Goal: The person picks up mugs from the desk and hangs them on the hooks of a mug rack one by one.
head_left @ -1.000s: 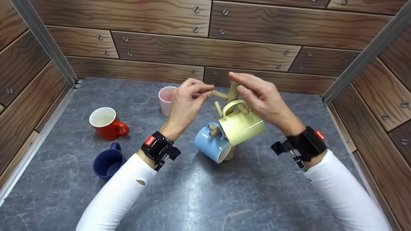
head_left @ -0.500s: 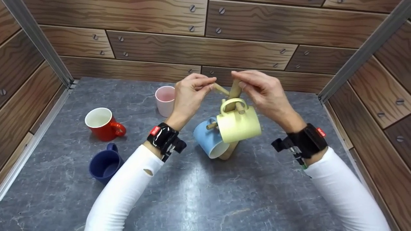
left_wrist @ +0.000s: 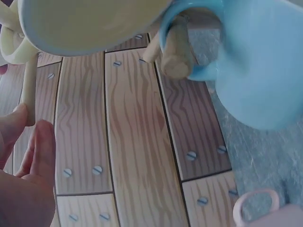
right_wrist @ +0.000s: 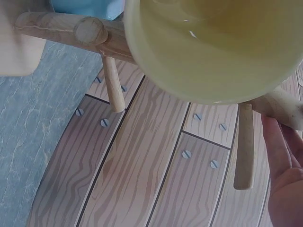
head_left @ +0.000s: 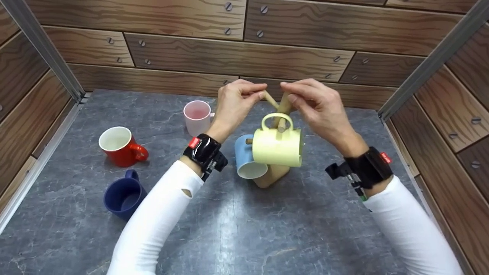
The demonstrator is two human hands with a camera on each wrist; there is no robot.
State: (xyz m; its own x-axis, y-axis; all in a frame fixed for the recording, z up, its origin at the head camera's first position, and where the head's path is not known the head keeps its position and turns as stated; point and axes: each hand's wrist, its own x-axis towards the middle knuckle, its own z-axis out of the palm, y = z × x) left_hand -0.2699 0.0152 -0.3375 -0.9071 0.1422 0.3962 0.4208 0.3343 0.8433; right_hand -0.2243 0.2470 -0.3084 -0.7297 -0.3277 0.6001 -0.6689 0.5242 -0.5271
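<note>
Roughly two of five up, I'd say: yellow mug and light blue mug hang on the stand. Red mug, dark blue mug, pink mug sit on the table, not hung. Left hand pinches a peg; right hand grips the post. Five mugs, one stand; peg total unclear.
</note>
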